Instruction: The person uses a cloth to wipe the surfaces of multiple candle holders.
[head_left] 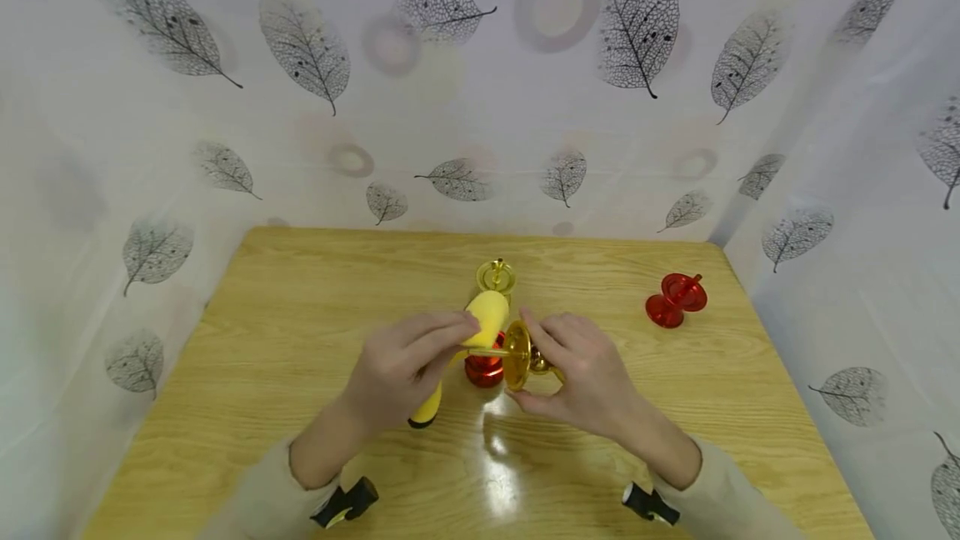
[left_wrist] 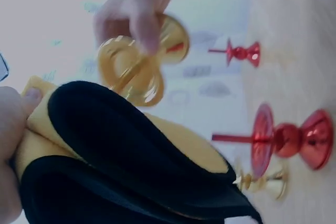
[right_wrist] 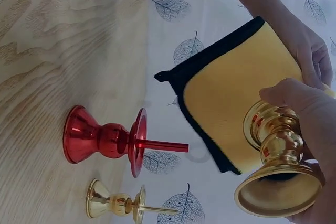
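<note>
The black-edged yellow cloth (left_wrist: 121, 129), pinched by the left hand (head_left: 401, 369) above the nearer red candlestick (head_left: 484, 372), could, if tugged hard, wrench the tilted gold candlestick (right_wrist: 282, 148) from the right hand's (head_left: 583, 369) grip onto that red one.

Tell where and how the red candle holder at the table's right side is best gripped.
Probably grip the red candle holder at its rounded stem, between dish and base, coming level from the near side with the right hand, the closer one, once free. It stands upright, spike up, and its wide dish overhangs the stem, hindering a grasp from above.
</note>
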Tool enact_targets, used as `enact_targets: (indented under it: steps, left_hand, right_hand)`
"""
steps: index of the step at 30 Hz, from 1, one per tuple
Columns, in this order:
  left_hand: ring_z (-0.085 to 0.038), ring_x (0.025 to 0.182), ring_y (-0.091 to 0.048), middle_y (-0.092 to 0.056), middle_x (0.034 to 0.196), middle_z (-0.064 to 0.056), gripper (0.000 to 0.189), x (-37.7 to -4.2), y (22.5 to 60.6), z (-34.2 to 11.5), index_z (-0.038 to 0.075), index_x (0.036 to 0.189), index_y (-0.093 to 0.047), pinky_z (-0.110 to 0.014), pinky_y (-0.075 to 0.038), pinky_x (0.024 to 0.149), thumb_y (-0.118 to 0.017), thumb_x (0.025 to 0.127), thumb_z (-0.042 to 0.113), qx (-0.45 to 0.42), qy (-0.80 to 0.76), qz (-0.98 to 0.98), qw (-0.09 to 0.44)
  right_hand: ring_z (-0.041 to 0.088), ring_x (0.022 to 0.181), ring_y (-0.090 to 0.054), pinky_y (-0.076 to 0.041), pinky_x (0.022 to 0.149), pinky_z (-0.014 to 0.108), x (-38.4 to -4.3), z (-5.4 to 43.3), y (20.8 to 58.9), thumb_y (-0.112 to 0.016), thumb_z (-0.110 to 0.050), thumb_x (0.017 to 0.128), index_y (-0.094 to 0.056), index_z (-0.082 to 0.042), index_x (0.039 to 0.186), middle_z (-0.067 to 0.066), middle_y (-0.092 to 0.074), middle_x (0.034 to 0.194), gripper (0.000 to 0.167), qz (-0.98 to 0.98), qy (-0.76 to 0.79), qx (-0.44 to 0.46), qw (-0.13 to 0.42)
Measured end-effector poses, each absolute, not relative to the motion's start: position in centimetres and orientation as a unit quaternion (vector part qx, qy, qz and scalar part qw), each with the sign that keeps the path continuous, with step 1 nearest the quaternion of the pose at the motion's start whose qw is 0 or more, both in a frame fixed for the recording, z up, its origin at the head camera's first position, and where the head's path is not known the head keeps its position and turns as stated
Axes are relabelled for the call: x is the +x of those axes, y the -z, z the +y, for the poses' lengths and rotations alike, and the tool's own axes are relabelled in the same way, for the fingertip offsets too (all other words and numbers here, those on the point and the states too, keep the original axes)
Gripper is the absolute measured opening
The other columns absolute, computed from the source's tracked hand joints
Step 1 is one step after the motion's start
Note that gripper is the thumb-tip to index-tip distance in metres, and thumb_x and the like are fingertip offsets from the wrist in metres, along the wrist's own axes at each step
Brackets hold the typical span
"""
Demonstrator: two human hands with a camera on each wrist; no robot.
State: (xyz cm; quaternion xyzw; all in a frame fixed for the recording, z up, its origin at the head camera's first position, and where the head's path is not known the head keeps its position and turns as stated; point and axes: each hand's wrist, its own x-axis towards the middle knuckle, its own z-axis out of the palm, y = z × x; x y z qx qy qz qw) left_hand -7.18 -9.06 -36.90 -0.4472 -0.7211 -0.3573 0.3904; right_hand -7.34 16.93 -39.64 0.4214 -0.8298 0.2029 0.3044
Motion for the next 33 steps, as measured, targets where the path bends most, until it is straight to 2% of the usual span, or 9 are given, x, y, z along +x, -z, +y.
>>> enact_targets:
  steps: [4, 9, 13, 16, 21, 23, 26, 30, 33]
  left_hand:
    - [-0.023, 0.094, -0.079, -0.078, 0.104, -0.012, 0.017, -6.5, 37.4, -8.1, -0.002, 0.108, -0.077, -0.024, -0.064, 0.088, -0.06, 0.105, 0.001, -0.479, 0.312, -0.736, 0.363]
    - [-0.02, 0.101, -0.077, -0.077, 0.109, -0.008, 0.019, -6.3, 37.6, -7.3, 0.003, 0.108, -0.076, -0.025, -0.063, 0.096, -0.079, 0.089, 0.002, -0.504, 0.261, -0.747, 0.346]
    - [-0.018, 0.107, -0.076, -0.079, 0.111, -0.005, 0.015, -6.3, 37.4, -7.0, 0.006, 0.108, -0.076, -0.026, -0.06, 0.104, -0.077, 0.094, 0.009, -0.518, 0.227, -0.756, 0.328]
    - [-0.017, 0.109, -0.075, -0.08, 0.112, -0.004, 0.02, -6.2, 37.4, -7.0, 0.006, 0.109, -0.078, -0.025, -0.059, 0.105, -0.08, 0.09, 0.004, -0.528, 0.206, -0.759, 0.322]
    - [-0.015, 0.11, -0.075, -0.081, 0.109, 0.001, 0.026, -6.2, 37.6, -6.8, 0.009, 0.108, -0.079, -0.023, -0.059, 0.105, -0.083, 0.083, 0.002, -0.546, 0.175, -0.744, 0.344]
    - [-0.015, 0.11, -0.075, -0.081, 0.108, 0.002, 0.024, -6.2, 37.7, -6.8, 0.009, 0.107, -0.078, -0.024, -0.059, 0.105, -0.082, 0.084, 0.003, -0.547, 0.176, -0.741, 0.349]
    - [-0.016, 0.108, -0.075, -0.081, 0.109, 0.0, 0.025, -6.1, 37.8, -6.7, 0.008, 0.108, -0.078, -0.024, -0.059, 0.104, -0.082, 0.084, 0.002, -0.535, 0.194, -0.747, 0.342]
    - [-0.016, 0.1, -0.077, -0.079, 0.107, -0.005, 0.03, -6.0, 37.8, -6.5, 0.005, 0.108, -0.076, -0.023, -0.062, 0.096, -0.085, 0.08, -0.003, -0.501, 0.246, -0.763, 0.325]
    - [-0.017, 0.093, -0.079, -0.08, 0.102, -0.007, 0.029, -5.7, 37.4, -6.5, 0.003, 0.107, -0.076, -0.022, -0.064, 0.088, -0.085, 0.081, -0.004, -0.466, 0.281, -0.781, 0.306]
  right_hand:
    - [0.014, 0.077, -0.058, -0.054, 0.067, 0.032, -7.3, 16.7, 39.5, -0.098, -0.036, 0.059, -0.063, 0.006, 0.14, 0.002, -0.069, 0.093, 0.098, -0.822, -0.187, 0.433, 0.318]
    - [0.016, 0.072, -0.059, -0.051, 0.062, 0.03, -7.3, 16.6, 39.6, -0.077, -0.043, 0.086, -0.068, 0.008, 0.133, 0.004, -0.073, 0.091, 0.07, -0.799, -0.178, 0.447, 0.362]
    - [0.016, 0.069, -0.058, -0.049, 0.06, 0.029, -7.5, 16.6, 39.8, -0.061, -0.049, 0.096, -0.071, 0.007, 0.128, 0.003, -0.073, 0.089, 0.066, -0.788, -0.177, 0.453, 0.378]
    - [0.014, 0.072, -0.059, -0.05, 0.062, 0.027, -7.6, 16.9, 40.0, -0.076, -0.046, 0.087, -0.07, 0.007, 0.129, 0.003, -0.073, 0.09, 0.068, -0.794, -0.216, 0.458, 0.335]
    - [0.005, 0.073, -0.053, -0.043, 0.062, 0.01, -8.0, 17.3, 40.2, -0.099, -0.033, 0.063, -0.068, 0.007, 0.134, 0.0, -0.071, 0.092, 0.087, -0.8, -0.331, 0.455, 0.211]
    - [0.004, 0.074, -0.051, -0.042, 0.061, 0.008, -8.0, 17.3, 40.3, -0.098, -0.031, 0.065, -0.067, 0.007, 0.135, 0.0, -0.07, 0.093, 0.086, -0.799, -0.339, 0.455, 0.199]
    - [0.007, 0.075, -0.054, -0.046, 0.062, 0.014, -8.0, 17.2, 40.4, -0.094, -0.036, 0.071, -0.067, 0.008, 0.135, 0.001, -0.07, 0.094, 0.081, -0.796, -0.301, 0.467, 0.24]
    - [0.012, 0.074, -0.058, -0.049, 0.062, 0.025, -7.9, 16.8, 40.1, -0.075, -0.047, 0.089, -0.069, 0.008, 0.13, 0.002, -0.069, 0.09, 0.069, -0.783, -0.227, 0.48, 0.324]
    - [0.015, 0.07, -0.059, -0.049, 0.059, 0.027, -7.9, 16.4, 39.8, -0.066, -0.047, 0.094, -0.07, 0.009, 0.126, 0.002, -0.07, 0.085, 0.065, -0.76, -0.187, 0.491, 0.383]
